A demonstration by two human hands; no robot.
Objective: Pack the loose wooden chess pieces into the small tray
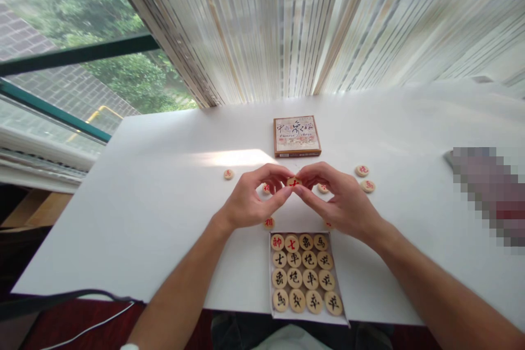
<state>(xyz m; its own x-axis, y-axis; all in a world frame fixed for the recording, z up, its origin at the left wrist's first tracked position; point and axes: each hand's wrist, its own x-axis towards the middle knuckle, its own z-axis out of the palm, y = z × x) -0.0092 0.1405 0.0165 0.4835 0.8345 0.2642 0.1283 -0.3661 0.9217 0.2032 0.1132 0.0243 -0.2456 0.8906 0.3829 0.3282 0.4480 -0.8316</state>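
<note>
Pinching one small, round, pale wooden chess piece with a red character [294,182] between the two hands seems the step here, and it calls for a light, even touch. The piece is up in front of the wearer, beyond the far edge of a shallow white open box [305,318]. The left hand [256,191] grips one side and the right hand [338,197] the other; on both, the thumb and the fingers beside it are drawn narrow onto the rim, leaving much of the lettered face in sight.

To do this well, I would keep the thumbs low on the rim and the pressure equal, since a smooth disc could spin or pop out if one side squeezes harder. Turning is best done by rolling the fingertips, not the wrists. Neither hand should loosen until the other bears the piece alone.

Mind the surroundings too: red-lettered pieces lie loose on the white tabletop [164,186], some partly hidden behind the hands (one peeps out below the right), so low knuckles could nudge them. The forearms straddle the box, whose sixteen visible discs sit in four rows; lifted elbows would spare its thin walls. The printed, brown-edged "Chinese chess" box lid [297,134] lies safely beyond.
</note>
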